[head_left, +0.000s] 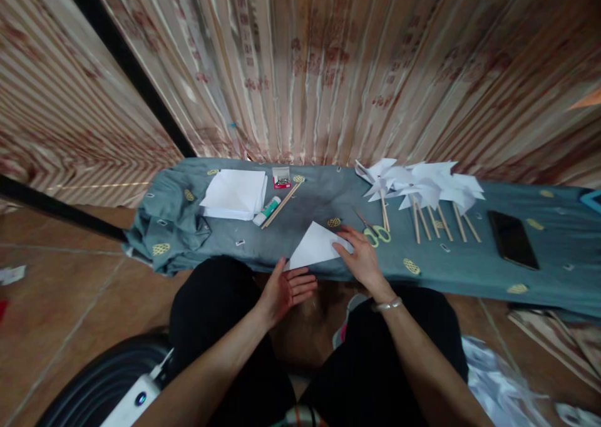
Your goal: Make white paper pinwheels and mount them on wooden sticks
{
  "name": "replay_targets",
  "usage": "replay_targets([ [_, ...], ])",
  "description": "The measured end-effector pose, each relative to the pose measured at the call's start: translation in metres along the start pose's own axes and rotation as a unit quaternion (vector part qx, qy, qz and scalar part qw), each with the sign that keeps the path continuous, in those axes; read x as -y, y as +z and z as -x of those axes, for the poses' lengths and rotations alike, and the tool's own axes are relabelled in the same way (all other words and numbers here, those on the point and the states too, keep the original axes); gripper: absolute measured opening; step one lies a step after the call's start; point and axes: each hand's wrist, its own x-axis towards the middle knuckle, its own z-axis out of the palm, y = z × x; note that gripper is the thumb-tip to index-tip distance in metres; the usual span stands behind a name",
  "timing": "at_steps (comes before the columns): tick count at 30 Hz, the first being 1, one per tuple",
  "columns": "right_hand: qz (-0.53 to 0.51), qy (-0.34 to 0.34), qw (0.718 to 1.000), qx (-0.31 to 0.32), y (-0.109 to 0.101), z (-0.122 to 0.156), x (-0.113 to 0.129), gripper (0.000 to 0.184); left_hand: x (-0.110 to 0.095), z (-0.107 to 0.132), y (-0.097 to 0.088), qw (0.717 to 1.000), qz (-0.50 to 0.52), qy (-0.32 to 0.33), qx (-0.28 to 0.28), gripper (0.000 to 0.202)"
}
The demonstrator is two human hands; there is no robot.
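We should press the white paper triangle (313, 246), just left of the scissors (377, 233), flat under the open fingers of our right hand (360, 257) while our left hand (287, 287), fingers loose and empty, steadies its corner.

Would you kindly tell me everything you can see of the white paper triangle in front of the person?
The paper triangle is plain white, thin-looking and flat, seemingly a folded sheet, its apex pointing away from the person. It lies at the near edge of the teal cloth. The right hand rests fingers on its right corner; the left hand has its thumb at the lower left corner.
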Motion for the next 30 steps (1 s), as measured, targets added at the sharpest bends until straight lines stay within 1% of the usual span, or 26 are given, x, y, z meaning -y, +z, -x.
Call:
replay_targets([
  [4, -0.145, 0.039, 0.988, 0.030, -0.007, -0.001, -0.005, 0.019, 0.000, -0.004, -0.002, 1.000, 0.010, 0.000, -0.009, 0.062],
  [6, -0.185, 0.054, 0.980, 0.045, -0.014, 0.001, -0.005, 0.015, 0.000, -0.006, -0.002, 1.000, 0.005, 0.004, -0.011, 0.062],
  [8, -0.202, 0.057, 0.976, 0.058, -0.020, 0.003, -0.005, 0.013, 0.001, -0.007, -0.001, 1.000, -0.003, 0.013, -0.004, 0.056],
  [10, -0.208, 0.055, 0.974, 0.066, -0.025, 0.006, -0.004, 0.013, 0.002, -0.009, -0.001, 1.000, -0.010, 0.020, -0.001, 0.044],
  [13, -0.216, 0.045, 0.972, 0.077, -0.030, 0.009, 0.000, 0.014, 0.006, -0.012, 0.000, 1.000, -0.013, 0.017, -0.018, 0.022],
  [15, -0.220, 0.033, 0.971, 0.083, -0.033, 0.009, 0.002, 0.014, 0.008, -0.013, 0.002, 0.999, -0.009, 0.017, -0.038, 0.012],
  [17, -0.217, 0.023, 0.972, 0.086, -0.037, 0.008, 0.002, 0.016, 0.007, -0.012, 0.004, 0.998, 0.002, 0.036, -0.050, 0.010],
  [18, -0.211, 0.021, 0.974, 0.081, -0.039, 0.007, 0.001, 0.018, 0.006, -0.012, 0.005, 0.997, 0.007, 0.057, -0.056, 0.011],
  [19, -0.200, 0.022, 0.977, 0.067, -0.042, 0.005, -0.001, 0.020, 0.003, -0.010, 0.007, 0.994, 0.011, 0.084, -0.062, 0.013],
  [21, -0.151, 0.030, 0.988, 0.002, -0.047, 0.000, -0.008, 0.024, -0.005, -0.007, 0.010, 0.985, 0.005, 0.157, -0.076, 0.016],
  [23, -0.053, 0.039, 0.995, -0.073, -0.052, -0.007, -0.017, 0.027, -0.016, -0.002, 0.016, 0.967, -0.018, 0.239, -0.085, 0.025],
  [24, 0.009, 0.044, 0.995, -0.094, -0.054, -0.011, -0.021, 0.028, -0.023, 0.001, 0.019, 0.958, -0.032, 0.271, -0.088, 0.030],
  [25, 0.072, 0.050, 0.992, -0.096, -0.054, -0.015, -0.024, 0.029, -0.029, 0.003, 0.024, 0.949, -0.044, 0.299, -0.092, 0.035],
  [27, 0.178, 0.066, 0.980, -0.067, -0.054, -0.019, -0.026, 0.028, -0.044, 0.005, 0.035, 0.935, -0.063, 0.335, -0.100, 0.041],
  [28, 0.215, 0.078, 0.972, -0.052, -0.053, -0.021, -0.025, 0.028, -0.051, 0.006, 0.041, 0.929, -0.069, 0.348, -0.101, 0.042],
  [30, 0.259, 0.101, 0.960, -0.043, -0.051, -0.020, -0.022, 0.027, -0.066, 0.004, 0.055, 0.921, -0.074, 0.371, -0.088, 0.042],
])
